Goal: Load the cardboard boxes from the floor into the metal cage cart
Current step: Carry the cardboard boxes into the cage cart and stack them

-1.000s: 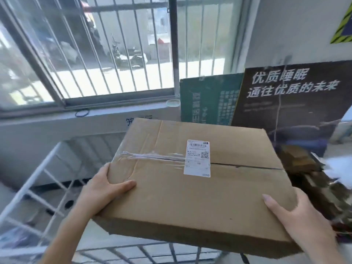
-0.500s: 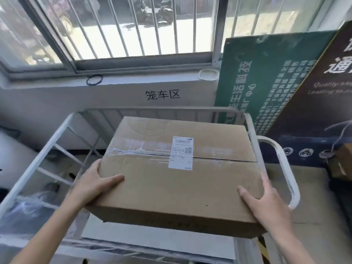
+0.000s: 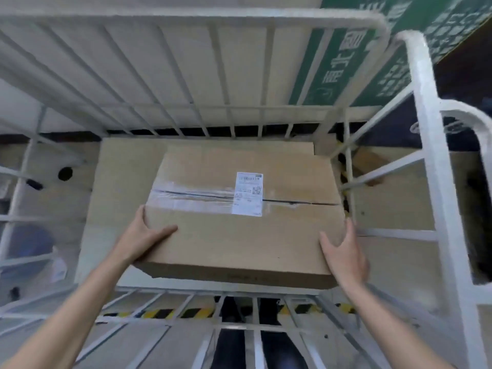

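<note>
A large brown cardboard box [image 3: 239, 235], taped along its top seam and carrying a white shipping label, hangs inside the white metal cage cart [image 3: 423, 145]. My left hand [image 3: 141, 241] grips its near left corner, thumb on top and fingers under the edge. On the near right corner my right hand [image 3: 343, 251] holds the side, thumb lying on the top face. Beneath the box a flat cardboard sheet [image 3: 119, 182] covers the cart floor. Whether the box touches that sheet cannot be told.
Cage bars surround the box on all sides; the near rail [image 3: 186, 296] runs under my forearms. A green sign board [image 3: 346, 62] leans behind the cart's right rear. Yellow-black floor tape [image 3: 165, 313] shows below. Plastic-wrapped items [image 3: 29, 251] lie left outside the cage.
The box has gone down from above the cart's top rail into the cage, both hands still holding it. My view has tilted steeply downward, losing the window.
</note>
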Demonstrator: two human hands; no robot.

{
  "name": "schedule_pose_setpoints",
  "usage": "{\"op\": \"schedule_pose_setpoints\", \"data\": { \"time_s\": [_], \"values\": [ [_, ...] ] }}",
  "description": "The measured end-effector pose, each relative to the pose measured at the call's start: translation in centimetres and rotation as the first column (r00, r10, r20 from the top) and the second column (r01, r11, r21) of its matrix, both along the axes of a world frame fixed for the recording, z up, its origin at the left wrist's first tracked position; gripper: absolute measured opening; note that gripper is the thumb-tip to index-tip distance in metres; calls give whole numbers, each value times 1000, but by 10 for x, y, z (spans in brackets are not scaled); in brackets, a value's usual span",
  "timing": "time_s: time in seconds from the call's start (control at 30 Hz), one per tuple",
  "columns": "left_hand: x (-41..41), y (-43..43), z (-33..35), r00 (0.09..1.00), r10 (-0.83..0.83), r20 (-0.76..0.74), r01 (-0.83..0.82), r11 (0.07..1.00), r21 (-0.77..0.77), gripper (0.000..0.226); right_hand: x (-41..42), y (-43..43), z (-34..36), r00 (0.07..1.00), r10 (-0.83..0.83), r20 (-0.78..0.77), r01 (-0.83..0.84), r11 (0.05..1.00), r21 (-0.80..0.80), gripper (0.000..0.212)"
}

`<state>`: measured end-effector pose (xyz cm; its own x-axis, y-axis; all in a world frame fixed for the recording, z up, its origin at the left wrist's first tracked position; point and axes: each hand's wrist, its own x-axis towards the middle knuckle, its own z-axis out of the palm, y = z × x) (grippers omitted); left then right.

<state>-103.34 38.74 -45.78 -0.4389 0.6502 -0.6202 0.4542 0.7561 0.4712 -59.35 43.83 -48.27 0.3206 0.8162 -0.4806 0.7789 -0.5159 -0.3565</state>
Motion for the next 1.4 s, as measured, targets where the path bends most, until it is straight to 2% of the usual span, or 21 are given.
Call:
{"op": "schedule_pose_setpoints", "data": {
  "time_s": [0.1, 0.17, 0.23, 0.33, 0.4, 0.5, 0.57, 0.6, 0.67, 0.73, 0.83, 0.9, 1.0, 1.1, 1.23, 1.4],
  "values": [
    [7, 19, -64, 999, -33, -23, 31, 996, -79, 107, 9, 13, -61, 998, -61, 4, 61, 998, -7, 84],
    [8, 35, -105, 999, -38, -8, 37, 997, -69, 113, 17, 23, -98, 998, -66, 15, 66, 998, 21, 80],
    [12, 50, -146, 999, -44, 16, 44, 998, -35, 111, 24, 33, -135, 999, -19, 41, 18, 999, 29, 78],
    [26, 61, -201, 995, -88, 56, 87, 996, 20, 113, 32, 38, -183, 989, 133, 60, -129, 990, -65, 75],
    [34, 60, -233, 984, -133, 121, 132, 991, 10, 121, 34, 36, -207, 983, 185, -23, -186, 973, -140, 73],
    [48, 50, -269, 939, -285, 194, 294, 956, -15, 116, 28, 24, -234, 943, 270, -195, -310, 925, -220, 66],
    [62, 42, -285, 871, -473, 134, 484, 872, -67, 111, 24, 16, -248, 912, 374, -170, -409, 868, -282, 70],
    [71, 38, -292, 803, -594, 51, 595, 794, -125, 111, 23, 12, -254, 897, 420, -139, -442, 832, -335, 75],
    [91, 30, -300, 596, -800, -65, 769, 592, -241, 112, 26, 4, -266, 858, 506, -91, -489, 749, -448, 88],
    [110, 26, -306, 447, -893, -52, 845, 440, -302, 112, 30, -3, -275, 797, 600, -62, -539, 662, -521, 96],
    [129, 19, -321, 322, -946, -37, 868, 311, -387, 116, 33, -12, -288, 706, 708, -2, -590, 586, -556, 102],
    [136, 19, -331, 303, -948, -96, 852, 314, -419, 108, 33, -13, -296, 686, 725, 61, -589, 602, -539, 100],
    [136, 33, -339, 331, -927, -178, 844, 375, -383, 90, 31, 8, -302, 682, 719, 135, -584, 647, -491, 85],
    [133, 70, -339, 348, -918, -193, 841, 396, -368, 89, 28, 50, -304, 688, 709, 155, -601, 677, -426, 76],
    [132, 137, -338, 344, -911, -228, 840, 407, -360, 91, 30, 118, -307, 655, 731, 190, -622, 665, -413, 80],
    [125, 210, -336, 347, -914, -209, 823, 404, -400, 97, 22, 171, -308, 706, 701, 102, -600, 668, -440, 92]
  ]
}}
